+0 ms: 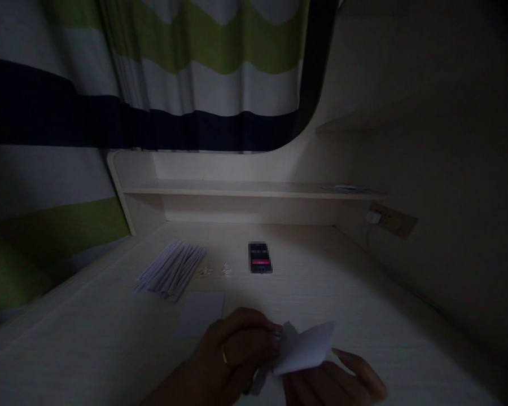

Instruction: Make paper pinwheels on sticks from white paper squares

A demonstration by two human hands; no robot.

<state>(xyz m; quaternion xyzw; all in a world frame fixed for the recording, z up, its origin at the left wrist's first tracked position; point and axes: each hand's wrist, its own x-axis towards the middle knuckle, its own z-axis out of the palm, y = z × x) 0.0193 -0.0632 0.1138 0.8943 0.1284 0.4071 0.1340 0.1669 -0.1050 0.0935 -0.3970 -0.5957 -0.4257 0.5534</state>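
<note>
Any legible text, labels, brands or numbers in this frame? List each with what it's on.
None can be read.
Dark box on the desk: a pink band across it, print blurred.
Folded white paper held between the left hand and the right hand: no writing visible.
Flat sheet and bundle of paper strips: no marks show.
Wall socket: too dim to tell.

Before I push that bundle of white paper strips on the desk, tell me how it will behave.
The bundle of paper strips looks thin and light, so it would probably slide easily on the smooth desk. The strips lie loose and fanned, so a push likely scatters them. Lifted singly, each would probably flop, like the folded paper in both hands.
</note>
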